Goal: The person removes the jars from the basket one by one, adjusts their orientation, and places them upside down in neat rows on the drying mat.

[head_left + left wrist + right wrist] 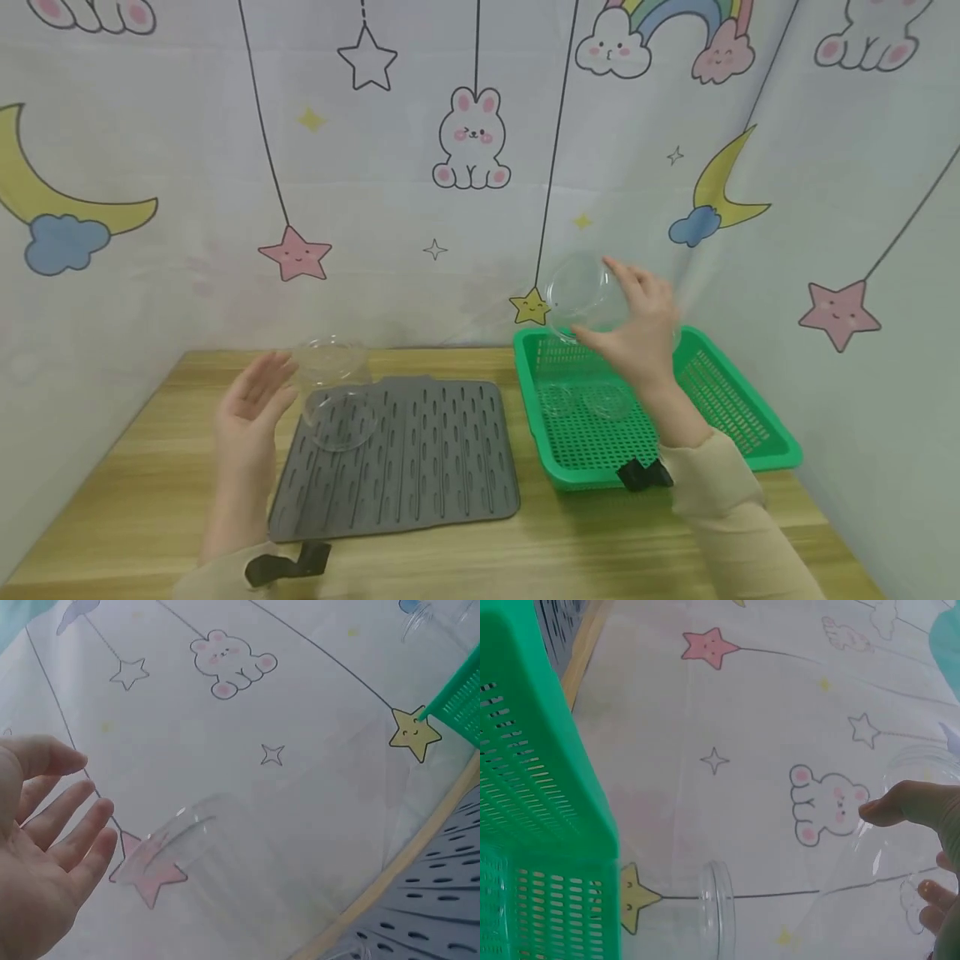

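My right hand (637, 329) pinches a clear round plastic container (581, 292) between thumb and fingers, raised over the back of a green basket (566, 479). More clear round pieces (609, 402) lie inside the basket. My left hand (251, 408) is at the left edge of a grey ribbed mat (442, 467), its fingers loosely bent and holding nothing. Right beside those fingers stands a clear container (330, 358), with another clear round rim (341, 419) in front of it. Transparency hides whether these two are joined. In the left wrist view, a gap separates the fingers from the clear container (176, 832).
A wooden table (420, 562) bears the mat and basket. Behind it hangs a white curtain (405, 208) with printed bunnies, stars and moons. In the right wrist view, a clear rim (718, 907) shows beside the basket wall (562, 795).
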{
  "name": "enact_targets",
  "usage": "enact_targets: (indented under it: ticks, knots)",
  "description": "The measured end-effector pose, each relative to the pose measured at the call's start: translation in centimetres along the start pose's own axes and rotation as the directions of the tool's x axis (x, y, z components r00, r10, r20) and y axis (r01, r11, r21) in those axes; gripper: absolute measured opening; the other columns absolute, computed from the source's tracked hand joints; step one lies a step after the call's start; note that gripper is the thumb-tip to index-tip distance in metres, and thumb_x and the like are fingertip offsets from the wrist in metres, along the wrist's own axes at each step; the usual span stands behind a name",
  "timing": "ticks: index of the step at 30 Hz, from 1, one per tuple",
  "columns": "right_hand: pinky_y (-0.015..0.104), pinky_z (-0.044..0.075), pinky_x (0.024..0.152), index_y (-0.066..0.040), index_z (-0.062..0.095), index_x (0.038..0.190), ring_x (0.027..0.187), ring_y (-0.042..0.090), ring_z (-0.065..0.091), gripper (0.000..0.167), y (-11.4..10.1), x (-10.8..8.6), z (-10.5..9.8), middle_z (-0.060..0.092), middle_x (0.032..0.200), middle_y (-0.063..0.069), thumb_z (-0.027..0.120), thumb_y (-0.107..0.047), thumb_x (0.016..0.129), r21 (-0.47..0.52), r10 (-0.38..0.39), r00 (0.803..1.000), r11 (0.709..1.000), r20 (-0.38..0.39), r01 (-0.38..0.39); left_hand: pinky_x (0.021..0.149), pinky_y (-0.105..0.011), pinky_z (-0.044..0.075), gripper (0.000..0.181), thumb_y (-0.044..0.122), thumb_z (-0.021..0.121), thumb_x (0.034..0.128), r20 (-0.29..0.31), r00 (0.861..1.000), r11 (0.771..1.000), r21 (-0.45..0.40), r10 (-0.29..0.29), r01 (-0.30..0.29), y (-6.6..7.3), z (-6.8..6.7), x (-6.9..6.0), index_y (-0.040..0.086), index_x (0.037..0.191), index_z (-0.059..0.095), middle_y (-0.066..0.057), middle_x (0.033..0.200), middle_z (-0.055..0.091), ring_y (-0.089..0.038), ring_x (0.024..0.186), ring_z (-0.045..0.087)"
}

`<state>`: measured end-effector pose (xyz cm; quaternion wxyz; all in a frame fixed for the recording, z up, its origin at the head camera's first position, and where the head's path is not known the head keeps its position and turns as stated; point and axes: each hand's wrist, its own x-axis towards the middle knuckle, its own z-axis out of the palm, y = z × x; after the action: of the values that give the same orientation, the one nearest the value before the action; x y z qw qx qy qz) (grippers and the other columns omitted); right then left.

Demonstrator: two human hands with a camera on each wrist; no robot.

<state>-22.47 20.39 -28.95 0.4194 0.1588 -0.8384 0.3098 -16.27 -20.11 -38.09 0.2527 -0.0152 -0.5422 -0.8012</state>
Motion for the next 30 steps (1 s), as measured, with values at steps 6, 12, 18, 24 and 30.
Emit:
enact_targets:
  ticks: [6, 12, 18, 24, 30]
  knots:
    - [0.064, 0.034, 0.088, -0.009, 0.059, 0.132, 0.108, 0.042, 0.047, 0.082, -2.0, -1.2, 0.8, 0.057, 0.122, 0.022, 0.09, -0.015, 0.057, -0.072, -0.134, 0.991, 0.988, 0.018, 0.135, 0.1, -0.016, 0.049, 0.049, -0.011, 0.055, 0.0922, 0.248, 0.965, 0.991, 0.081, 0.081, -0.104, 0.2, 2.8, -0.2, 0.005, 0.138, 0.051, 0.01, 0.127, 0.064, -0.007, 0.121, 0.058]
    - [0.055, 0.036, 0.08, -0.014, 0.059, 0.133, 0.109, 0.038, 0.048, 0.081, -4.3, -2.2, 2.0, 0.058, 0.121, 0.016, 0.089, -0.017, 0.058, -0.137, -0.236, 0.969, 0.96, 0.066, 0.243, 0.103, -0.014, 0.046, 0.057, -0.004, 0.061, 0.091, 0.358, 0.934, 0.968, 0.227, 0.024, -0.112, -0.7, 5.7, -0.5, 0.005, 0.144, 0.044, 0.0, 0.139, 0.056, -0.006, 0.126, 0.052]
    - [0.052, 0.037, 0.08, -0.016, 0.058, 0.135, 0.111, 0.035, 0.048, 0.082, -5.5, -3.5, 3.6, 0.058, 0.121, 0.014, 0.089, -0.017, 0.059, -0.182, -0.276, 0.949, 0.936, 0.151, 0.301, 0.109, -0.023, 0.044, 0.068, -0.004, 0.064, 0.0883, 0.468, 0.882, 0.944, 0.31, -0.051, -0.11, -2.0, 8.3, -0.9, 0.004, 0.149, 0.034, -0.017, 0.151, 0.041, -0.027, 0.138, 0.041]
    - [0.051, 0.038, 0.083, -0.017, 0.059, 0.135, 0.113, 0.032, 0.049, 0.087, -6.3, -4.6, 4.9, 0.059, 0.124, 0.011, 0.093, -0.017, 0.055, -0.205, -0.276, 0.932, 0.923, 0.236, 0.325, 0.116, -0.055, 0.035, 0.075, 0.002, 0.068, 0.0878, 0.544, 0.831, 0.936, 0.342, -0.119, -0.089, -2.9, 9.9, -1.1, 0.011, 0.152, 0.03, -0.013, 0.155, 0.037, -0.035, 0.142, 0.036]
    - [0.049, 0.039, 0.084, -0.017, 0.057, 0.135, 0.115, 0.03, 0.048, 0.085, -6.9, -5.4, 5.9, 0.057, 0.126, 0.008, 0.092, -0.02, 0.057, -0.25, -0.269, 0.912, 0.902, 0.309, 0.351, 0.116, -0.055, 0.036, 0.079, 0.012, 0.071, 0.0883, 0.58, 0.792, 0.937, 0.349, -0.19, -0.031, -3.3, 10.9, -1.0, 0.018, 0.154, 0.028, -0.008, 0.156, 0.034, -0.033, 0.143, 0.035]
